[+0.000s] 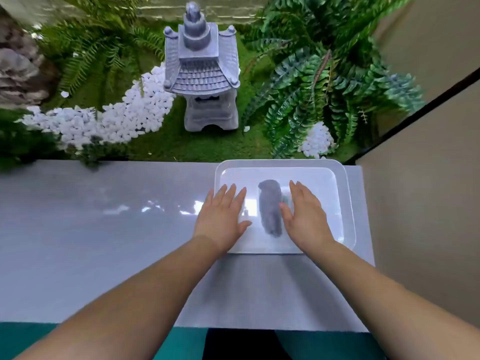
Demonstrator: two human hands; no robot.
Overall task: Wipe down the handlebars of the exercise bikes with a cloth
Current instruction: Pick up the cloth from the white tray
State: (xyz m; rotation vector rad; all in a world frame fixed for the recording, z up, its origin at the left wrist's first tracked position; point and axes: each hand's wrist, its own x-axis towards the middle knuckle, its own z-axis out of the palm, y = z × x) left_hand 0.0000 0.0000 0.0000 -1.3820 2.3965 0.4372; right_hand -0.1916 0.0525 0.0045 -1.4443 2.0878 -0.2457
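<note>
A dark grey rolled cloth (270, 207) lies lengthwise in the middle of a clear plastic tray (345, 193) on a grey ledge. My left hand (222, 215) hovers over the tray's left edge with straight, spread fingers, just left of the cloth. My right hand (305, 215) is flat over the tray right of the cloth, its thumb close beside the cloth. Neither hand holds anything. A small green thing peeks out between the cloth and my right hand. No exercise bike or handlebar is in view.
The glossy grey ledge (104, 242) runs leftward from the tray. Beyond it lies a decorative garden with a stone pagoda lantern (202, 71), white pebbles (124, 115) and ferns (324, 74). A beige wall (420, 203) stands on the right. Teal floor (179, 344) shows below the ledge.
</note>
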